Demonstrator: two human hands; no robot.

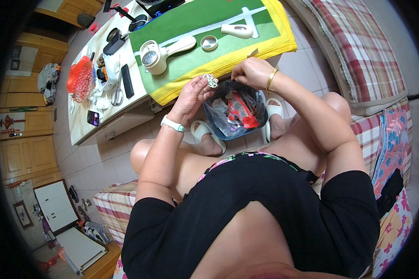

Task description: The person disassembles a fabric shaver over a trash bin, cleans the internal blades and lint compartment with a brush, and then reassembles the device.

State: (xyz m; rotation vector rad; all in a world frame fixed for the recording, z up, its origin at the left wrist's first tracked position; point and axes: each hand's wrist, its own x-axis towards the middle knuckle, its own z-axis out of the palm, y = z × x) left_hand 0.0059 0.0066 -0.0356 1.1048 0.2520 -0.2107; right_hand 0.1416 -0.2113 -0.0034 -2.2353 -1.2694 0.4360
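Note:
My left hand (192,96) holds a small round slotted part (210,81), pale in colour, between thumb and fingers above the near edge of a green and yellow towel. To its right my right hand (252,74) has its fingers bent together over the bin; whether it pinches something small cannot be told. Below both hands stands a lined waste bin (235,134) with crumpled wrappers inside. On the towel (195,26) lie a white handheld fabric shaver (157,59) with a perforated metal head, a round cap with a mesh face (209,43) and a white oval cover (238,30).
Left on the table (115,117) are scissors (117,97), a black remote control (127,81), a phone (93,118), a white container of small items (106,73), a red mesh bag (81,82) and a black device (115,42). A plaid-covered sofa (363,52) stands at the right.

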